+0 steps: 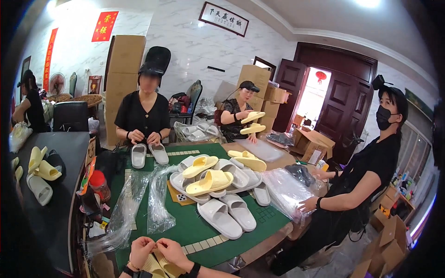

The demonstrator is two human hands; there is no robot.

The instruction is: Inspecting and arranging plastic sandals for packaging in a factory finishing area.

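Observation:
At the near edge of the green-topped table (183,231), my left hand (141,251) and my right hand (171,253) meet with fingertips pinched together. Anything between the fingers is too small to make out. Just below them lies a pair of yellow slippers (152,267), partly hidden by my hands and wrists. Ahead, to the right, is a heap of slippers: a grey pair (219,217) in front, with a ribbed yellow slipper (209,183) and another yellow slipper (200,166) on top. Clear plastic bags (160,204) lie crumpled left of the heap.
Across the table a person (142,111) handles grey slippers (138,156). Farther right, another holds yellow slippers (253,116). A masked person stands right, touching a stack of clear bags (289,190). A red-lidded jar (98,180) is at left; a cardboard box (311,144) stands far right.

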